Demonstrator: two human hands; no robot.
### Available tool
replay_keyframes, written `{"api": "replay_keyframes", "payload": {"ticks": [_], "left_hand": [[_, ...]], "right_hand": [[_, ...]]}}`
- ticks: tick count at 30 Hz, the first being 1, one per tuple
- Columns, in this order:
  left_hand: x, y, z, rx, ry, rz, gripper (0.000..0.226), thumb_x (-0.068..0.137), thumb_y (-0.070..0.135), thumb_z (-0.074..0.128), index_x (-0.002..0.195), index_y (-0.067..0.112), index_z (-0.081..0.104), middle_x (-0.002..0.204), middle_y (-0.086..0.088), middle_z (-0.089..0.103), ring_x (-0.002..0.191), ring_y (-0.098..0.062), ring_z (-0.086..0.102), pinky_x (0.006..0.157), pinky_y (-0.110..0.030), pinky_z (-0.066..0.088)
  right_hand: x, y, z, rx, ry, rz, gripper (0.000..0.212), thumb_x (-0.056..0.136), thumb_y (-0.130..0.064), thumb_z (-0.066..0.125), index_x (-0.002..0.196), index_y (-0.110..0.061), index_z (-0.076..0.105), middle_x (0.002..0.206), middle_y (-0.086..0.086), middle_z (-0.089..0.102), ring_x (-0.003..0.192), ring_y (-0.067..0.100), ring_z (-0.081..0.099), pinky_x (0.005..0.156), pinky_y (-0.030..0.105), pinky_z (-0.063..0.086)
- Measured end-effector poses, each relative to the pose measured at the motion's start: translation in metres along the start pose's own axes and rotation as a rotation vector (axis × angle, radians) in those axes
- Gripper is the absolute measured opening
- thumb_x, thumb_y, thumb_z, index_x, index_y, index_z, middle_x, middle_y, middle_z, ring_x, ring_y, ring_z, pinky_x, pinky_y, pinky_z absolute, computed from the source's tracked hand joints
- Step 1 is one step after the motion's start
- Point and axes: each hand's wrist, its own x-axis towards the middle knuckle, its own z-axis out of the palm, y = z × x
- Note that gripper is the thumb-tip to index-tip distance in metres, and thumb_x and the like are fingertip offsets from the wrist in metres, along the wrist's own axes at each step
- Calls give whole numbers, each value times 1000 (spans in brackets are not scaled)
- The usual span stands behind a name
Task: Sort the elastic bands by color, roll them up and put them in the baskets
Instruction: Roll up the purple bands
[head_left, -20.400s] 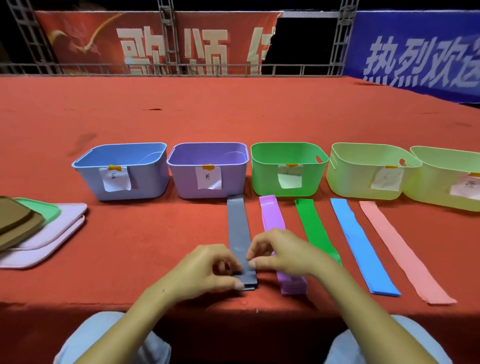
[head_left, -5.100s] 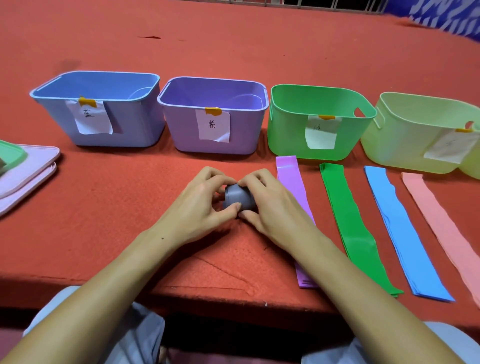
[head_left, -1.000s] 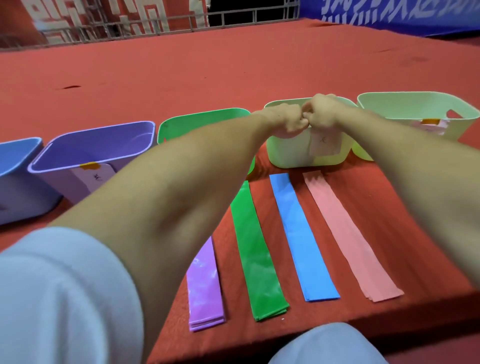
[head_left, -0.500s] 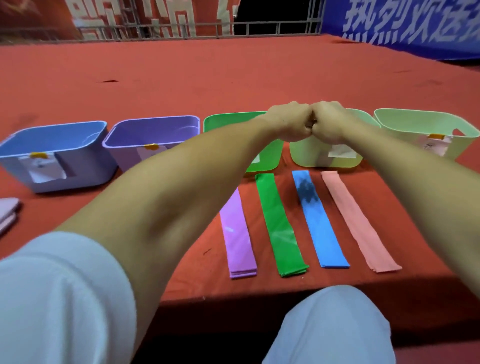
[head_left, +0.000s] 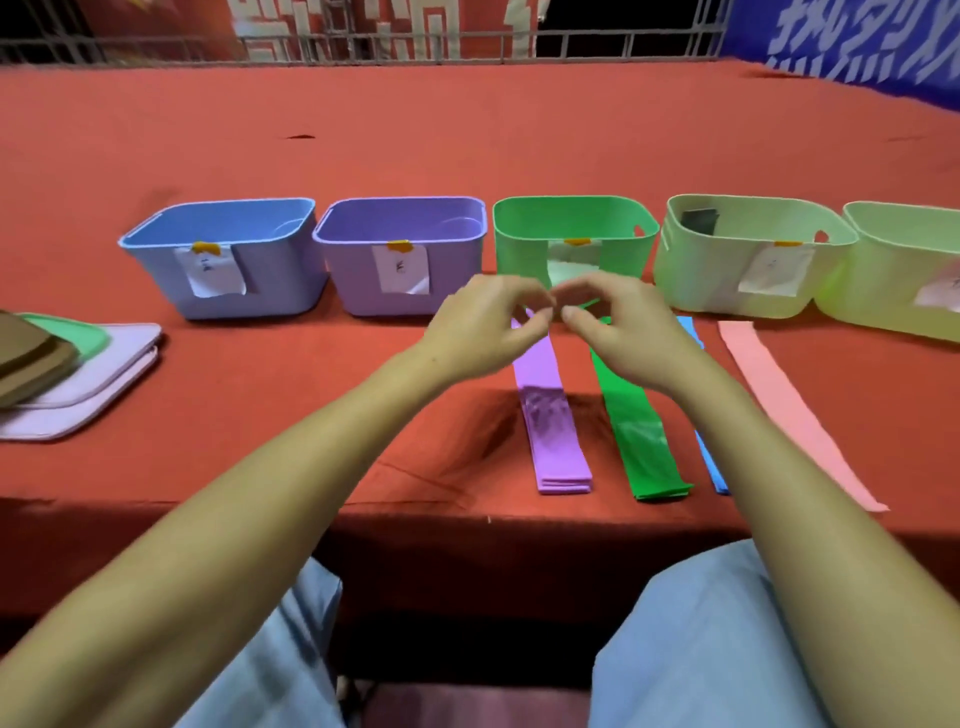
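Note:
Four flat elastic bands lie side by side on the red table: purple (head_left: 550, 431), green (head_left: 644, 441), blue (head_left: 714, 467), partly hidden by my right forearm, and pink (head_left: 779, 400). A rolled grey band (head_left: 698, 221) lies inside the first pale green basket (head_left: 727, 265). My left hand (head_left: 488, 322) and my right hand (head_left: 618, 327) hover close together above the far ends of the purple and green bands. Their fingers are loosely curled and hold nothing.
Five labelled baskets stand in a row: blue (head_left: 156, 249), purple (head_left: 353, 260), green (head_left: 514, 249), then the two pale green ones, the last (head_left: 893, 291) at the right edge. Stacked lids (head_left: 78, 364) lie at the left. The table's front edge runs just before my knees.
My hands have drawn back from above the pale green basket toward me and come apart. The grey roll now lies in that basket.

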Motion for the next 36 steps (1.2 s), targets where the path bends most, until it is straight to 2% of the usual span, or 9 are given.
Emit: {"api": "replay_keyframes", "payload": {"ticks": [4, 8, 10, 15, 18, 21, 25, 32, 36], "left_hand": [[-44, -16, 22, -98, -43, 16, 18, 92, 33, 63, 98, 25, 77, 93, 15, 74, 80, -3, 69, 72, -40, 59], [-78, -14, 41, -229, -148, 94, 7, 94, 23, 74, 100, 19, 76, 95, 12, 73, 82, -7, 68, 75, -38, 57], [-91, -14, 46, -270, -204, 123, 14, 93, 28, 80, 103, 20, 75, 98, 9, 72, 88, -11, 68, 80, -40, 55], [-104, -20, 52, -154, -279, 214, 30, 88, 44, 85, 107, 23, 74, 110, 10, 67, 101, -19, 63, 89, -44, 51], [-104, -19, 53, -124, -264, 238, 29, 87, 47, 84, 105, 26, 75, 111, 11, 66, 100, -18, 62, 86, -44, 51], [-106, -18, 51, -76, -262, 259, 28, 86, 50, 83, 104, 30, 75, 111, 13, 65, 97, -16, 61, 82, -44, 51], [-107, -15, 47, 29, -257, 300, 25, 87, 52, 79, 103, 34, 75, 108, 14, 66, 94, -15, 61, 75, -44, 49], [-111, -12, 47, 35, -197, 284, 16, 93, 44, 76, 100, 30, 78, 103, 12, 70, 91, -17, 64, 71, -44, 50], [-109, -10, 42, 0, -236, 282, 21, 100, 43, 66, 104, 27, 78, 106, 12, 70, 92, -17, 65, 75, -44, 53]], "right_hand": [[-25, 8, 19, 47, -90, -16, 13, 97, -13, 69, 107, -16, 77, 97, -7, 77, 86, 3, 70, 77, 12, 51], [-52, 14, 17, 37, -212, -23, 6, 94, -18, 75, 96, -23, 75, 89, -16, 75, 82, 6, 69, 70, 14, 49], [-62, 18, 11, 30, -276, -18, 7, 91, -21, 78, 92, -27, 75, 86, -17, 74, 81, 9, 69, 68, 15, 49], [-80, 24, 5, -33, -441, -19, 7, 87, -30, 82, 91, -31, 76, 87, -15, 73, 84, 9, 69, 76, 28, 55], [-89, 24, 5, -75, -493, -30, 16, 85, -47, 78, 98, -37, 75, 95, -19, 69, 93, 5, 66, 82, 28, 54], [-95, 23, 10, -185, -520, -56, 30, 82, -61, 74, 105, -42, 70, 102, -21, 61, 99, 4, 57, 88, 36, 51], [-100, 20, 14, -223, -511, -45, 33, 81, -59, 80, 107, -42, 68, 104, -20, 56, 101, 6, 53, 88, 40, 51], [-102, 13, 11, -229, -491, -54, 26, 85, -54, 75, 105, -40, 68, 101, -20, 57, 98, 5, 52, 84, 38, 51], [-105, 11, 15, -261, -460, -127, 16, 92, -46, 70, 105, -36, 68, 100, -18, 59, 98, 10, 55, 80, 39, 53]]}}
